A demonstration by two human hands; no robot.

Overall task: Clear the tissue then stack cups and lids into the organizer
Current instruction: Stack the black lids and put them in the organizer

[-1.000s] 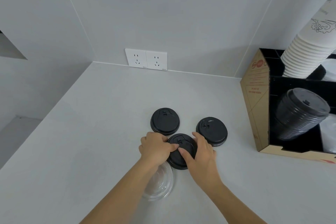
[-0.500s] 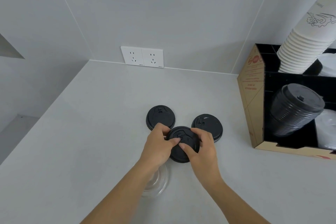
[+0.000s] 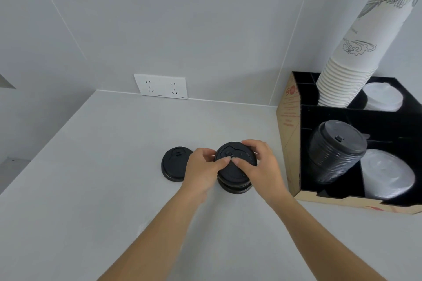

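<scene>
The pale grey countertop [image 3: 96, 166] lies bare to the left and near side, bounded by the far wall with its white double socket [image 3: 161, 86]. To the right stands the black-and-cardboard organizer [image 3: 291, 134], just beside the hands. The left hand [image 3: 202, 170] and right hand [image 3: 260, 166] both pinch a round black plastic lid [image 3: 237, 166], thumbs meeting on its top, set over another black lid beneath [image 3: 235, 188]. A third flat black lid [image 3: 173, 164] lies alone at left. Inside the organizer lean stacked black lids [image 3: 333, 153], clear lids [image 3: 388, 175] and white paper cups [image 3: 347, 75].
</scene>
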